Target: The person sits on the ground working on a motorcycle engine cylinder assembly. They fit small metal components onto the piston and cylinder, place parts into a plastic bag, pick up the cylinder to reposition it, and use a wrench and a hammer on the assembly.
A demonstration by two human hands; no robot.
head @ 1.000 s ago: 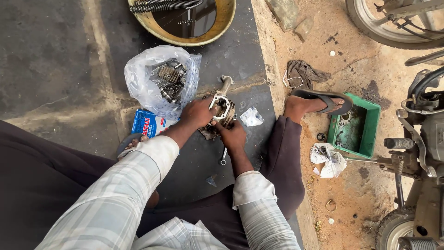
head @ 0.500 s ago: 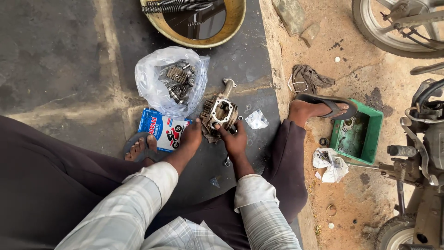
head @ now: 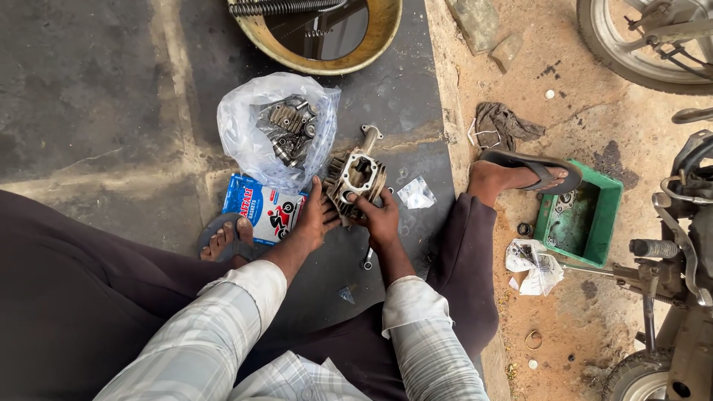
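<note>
I squat on dark oily pavement. Both hands hold a grey metal engine cylinder head (head: 356,174) standing on the ground. My left hand (head: 316,219) grips its left side, my right hand (head: 380,219) grips its lower right edge. A clear plastic bag of small metal parts (head: 278,130) lies just above-left of it. A blue packet (head: 260,208) lies by my left hand, next to my left foot in a sandal (head: 226,241). A small spanner (head: 368,260) lies below my right hand.
A yellow basin of dark oil with springs (head: 319,33) sits at the top. A green plastic tray (head: 583,219) stands right of my right foot (head: 512,174). A rag (head: 501,122), crumpled paper (head: 531,263) and motorcycle parts (head: 683,245) lie on the dirt at right.
My left hand slid from the top of the cylinder head down to its left side. The head now stands with its bore facing up.
</note>
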